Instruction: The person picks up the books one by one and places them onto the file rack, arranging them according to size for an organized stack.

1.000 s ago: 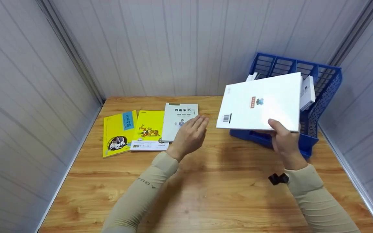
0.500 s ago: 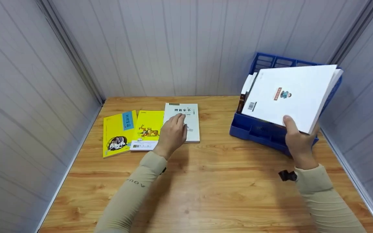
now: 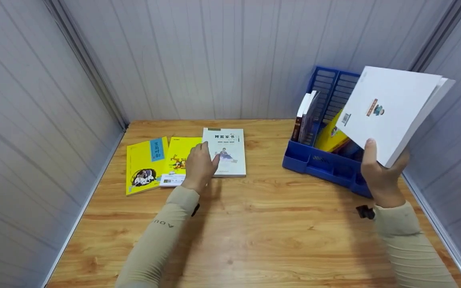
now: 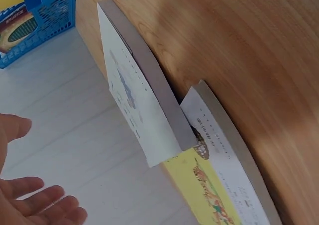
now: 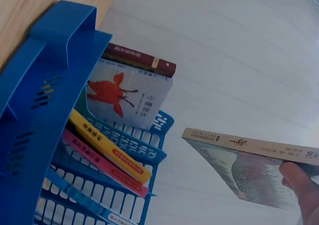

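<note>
My right hand [image 3: 384,182] grips a white-backed book [image 3: 398,104] by its lower corner, thumb on the cover, raised over the right side of the blue book rack [image 3: 320,162]. In the right wrist view, this book [image 5: 249,150] shows a beige spine and a pictured cover. My left hand [image 3: 199,167], fingers loosely extended and holding nothing, hovers over the lying books. Beneath or beside it are a pale book with a seated figure [image 3: 230,156], a yellow book with animals [image 3: 178,146] and a white book [image 3: 172,181] partly hidden by the hand.
Another yellow book [image 3: 144,176] lies at the far left of the wooden table [image 3: 254,232]. Inside the rack, several books stand or lean, among them a white one with a red deer [image 5: 119,93] and a yellow one [image 5: 107,145]. Panelled walls [image 3: 222,60] enclose the table.
My right hand has carried the book right and tilted it, uncovering the rack's left part and the books there. My left hand has moved left, from the pale book's right edge towards the yellow book.
</note>
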Demonstrator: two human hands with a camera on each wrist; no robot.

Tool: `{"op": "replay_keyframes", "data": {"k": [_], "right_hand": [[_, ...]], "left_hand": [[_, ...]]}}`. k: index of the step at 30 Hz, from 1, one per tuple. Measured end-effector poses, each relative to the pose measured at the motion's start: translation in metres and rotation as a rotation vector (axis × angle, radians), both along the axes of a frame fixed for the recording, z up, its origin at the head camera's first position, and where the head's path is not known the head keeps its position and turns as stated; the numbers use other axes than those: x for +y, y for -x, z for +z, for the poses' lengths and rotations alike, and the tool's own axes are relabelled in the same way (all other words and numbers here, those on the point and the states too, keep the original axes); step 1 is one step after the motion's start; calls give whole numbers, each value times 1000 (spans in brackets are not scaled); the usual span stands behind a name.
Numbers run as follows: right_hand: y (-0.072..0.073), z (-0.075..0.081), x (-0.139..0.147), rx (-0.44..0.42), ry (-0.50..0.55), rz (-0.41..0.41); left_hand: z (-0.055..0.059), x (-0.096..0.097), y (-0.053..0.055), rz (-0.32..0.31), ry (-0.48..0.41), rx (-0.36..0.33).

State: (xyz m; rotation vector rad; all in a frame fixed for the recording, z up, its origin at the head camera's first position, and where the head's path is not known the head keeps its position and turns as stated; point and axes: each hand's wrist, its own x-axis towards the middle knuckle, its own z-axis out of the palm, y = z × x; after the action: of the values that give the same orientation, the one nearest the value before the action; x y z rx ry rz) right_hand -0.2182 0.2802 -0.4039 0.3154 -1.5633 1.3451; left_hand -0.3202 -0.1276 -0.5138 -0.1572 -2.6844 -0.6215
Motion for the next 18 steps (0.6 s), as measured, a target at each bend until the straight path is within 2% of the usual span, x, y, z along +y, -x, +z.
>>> {"op": "replay_keyframes", "data": {"k": [4, 6, 10, 14, 18], "right_hand": [[-1, 2, 7, -11, -15, -54], [-1, 4, 9, 9, -9, -69], [-2, 7, 14, 23, -33, -112], [-2, 5, 21, 4, -82, -152], [2, -1, 31, -21, -154, -233]], "left_hand": [[-2, -6, 2, 58, -25, -157], [-5, -8, 3, 79, -43, -218], [-9, -12, 4, 120, -44, -301], [-16, -14, 7, 144, 10, -361], [-26, -15, 11, 157, 57, -435]]}}
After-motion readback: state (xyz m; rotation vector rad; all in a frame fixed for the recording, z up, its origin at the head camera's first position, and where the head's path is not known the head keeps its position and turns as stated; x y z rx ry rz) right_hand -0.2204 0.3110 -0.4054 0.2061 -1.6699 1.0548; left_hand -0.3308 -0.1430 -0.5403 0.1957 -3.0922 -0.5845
